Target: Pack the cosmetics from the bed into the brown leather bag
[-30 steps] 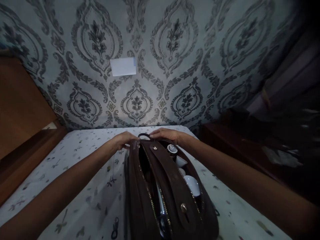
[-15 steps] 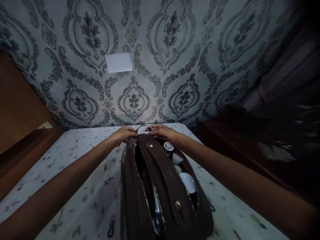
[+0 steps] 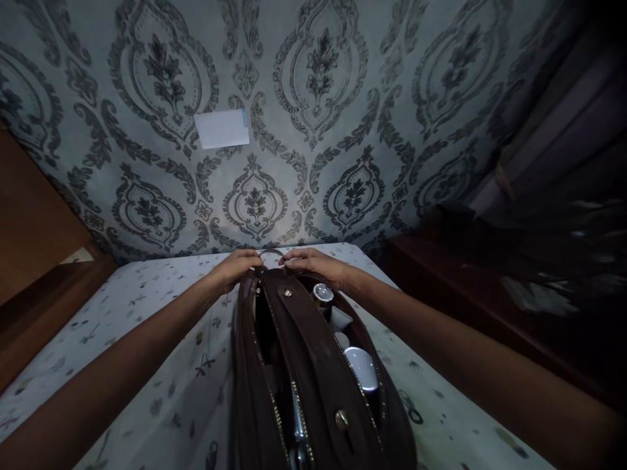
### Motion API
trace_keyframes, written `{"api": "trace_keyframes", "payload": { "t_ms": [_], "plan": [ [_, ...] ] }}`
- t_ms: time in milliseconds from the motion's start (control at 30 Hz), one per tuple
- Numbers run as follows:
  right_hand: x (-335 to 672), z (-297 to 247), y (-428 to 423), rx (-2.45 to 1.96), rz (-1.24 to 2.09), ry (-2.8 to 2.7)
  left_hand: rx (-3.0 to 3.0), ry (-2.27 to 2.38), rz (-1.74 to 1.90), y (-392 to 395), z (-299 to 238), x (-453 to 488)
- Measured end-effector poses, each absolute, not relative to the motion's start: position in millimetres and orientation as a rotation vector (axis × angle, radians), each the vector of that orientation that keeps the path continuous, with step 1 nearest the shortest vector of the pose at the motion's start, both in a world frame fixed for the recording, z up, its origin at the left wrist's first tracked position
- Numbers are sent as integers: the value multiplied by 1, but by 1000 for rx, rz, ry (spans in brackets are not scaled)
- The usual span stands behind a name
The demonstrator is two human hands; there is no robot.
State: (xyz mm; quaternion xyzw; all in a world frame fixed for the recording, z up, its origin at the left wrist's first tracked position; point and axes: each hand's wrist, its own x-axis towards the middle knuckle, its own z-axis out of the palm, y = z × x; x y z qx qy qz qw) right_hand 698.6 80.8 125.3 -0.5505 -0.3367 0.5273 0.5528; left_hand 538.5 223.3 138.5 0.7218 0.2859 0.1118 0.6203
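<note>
A dark brown toiletry bag (image 3: 313, 365) stands lengthwise before me, its two zipped compartments gaping on either side of a strap (image 3: 311, 326) with metal studs. In the right compartment sit a clear-topped bottle (image 3: 323, 294), a white tube (image 3: 339, 318) and a white round cap (image 3: 362, 369). Something shiny (image 3: 298, 418) shows in the left one. My left hand (image 3: 238, 266) is closed on the bag's far end, beside its small loop handle (image 3: 272, 252). Opposite it, my right hand (image 3: 316, 264) grips the same end, fingertips at the loop's right side. Both thumbs are partly hidden.
Under the bag lies a white patterned sheet (image 3: 161, 365). Grey patterned wallpaper (image 3: 264, 163) with a white card (image 3: 223, 129) rises behind. A wooden panel (image 3: 39, 215) borders the left. At right are a dark red surface (image 3: 431, 281) and a dim curtain (image 3: 533, 150).
The view has shifted slightly, so the bag and both hands appear a little further left. Both hands keep their hold at the bag's far end.
</note>
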Motion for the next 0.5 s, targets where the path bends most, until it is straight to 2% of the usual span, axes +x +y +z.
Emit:
{"api": "trace_keyframes", "payload": {
  "t_ms": [300, 500],
  "plan": [
    [696, 123, 72, -1333, 1499, -709, 1804, 510, 321, 207, 160, 544],
    [688, 98, 64, -1306, 1393, -601, 1748, 529, 343, 198, 163, 542]
  ]
}}
